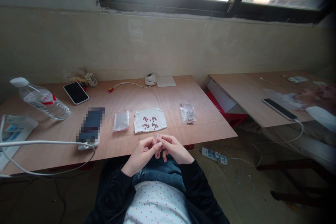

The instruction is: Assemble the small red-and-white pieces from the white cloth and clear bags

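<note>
Precariously, the left hand (pixel 141 155) and right hand (pixel 174 148) meet, fingers (pixel 168 139) nearly shut on a tiny pale piece (pixel 158 135); a slip could drop it past the desk (pixel 170 98).

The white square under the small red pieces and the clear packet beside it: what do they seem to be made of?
The white square looks like matte cloth or tissue, judging by its soft, wrinkled edges. The packet seems thin clear plastic, glossy with light-catching creases.
</note>
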Tool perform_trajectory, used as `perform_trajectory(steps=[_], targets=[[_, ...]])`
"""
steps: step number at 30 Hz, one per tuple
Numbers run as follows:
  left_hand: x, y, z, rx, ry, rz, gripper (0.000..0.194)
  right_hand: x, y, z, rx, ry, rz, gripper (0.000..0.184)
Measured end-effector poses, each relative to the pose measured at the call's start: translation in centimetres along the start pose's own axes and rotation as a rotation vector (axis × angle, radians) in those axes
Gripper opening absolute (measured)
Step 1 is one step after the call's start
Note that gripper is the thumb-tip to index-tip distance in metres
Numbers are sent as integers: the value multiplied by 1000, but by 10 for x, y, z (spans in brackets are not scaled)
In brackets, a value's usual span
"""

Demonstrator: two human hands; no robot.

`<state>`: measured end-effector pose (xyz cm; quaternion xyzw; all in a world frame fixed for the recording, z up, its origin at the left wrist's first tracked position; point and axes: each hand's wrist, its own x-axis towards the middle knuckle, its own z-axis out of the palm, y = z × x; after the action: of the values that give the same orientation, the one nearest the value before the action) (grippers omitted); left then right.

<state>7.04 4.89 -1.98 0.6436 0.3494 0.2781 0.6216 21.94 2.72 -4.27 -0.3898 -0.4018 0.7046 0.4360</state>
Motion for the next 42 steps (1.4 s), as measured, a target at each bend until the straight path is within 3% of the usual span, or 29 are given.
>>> perform_trajectory(steps=[6, 15, 34, 42], targets=[[0, 3, 1, -143, -4, -1, 32, -1, -3, 4, 42, -74, 10, 29], [0, 2, -3, -86, 47, 25, 32, -2, -4, 3, -5, -86, 17, 24], [-6, 7, 1, 91, 100, 41, 23, 3, 0, 14, -123, 97, -11, 33], [-6, 4, -2, 237, 166, 46, 26, 12, 12, 24, -152, 210, -132, 37]])
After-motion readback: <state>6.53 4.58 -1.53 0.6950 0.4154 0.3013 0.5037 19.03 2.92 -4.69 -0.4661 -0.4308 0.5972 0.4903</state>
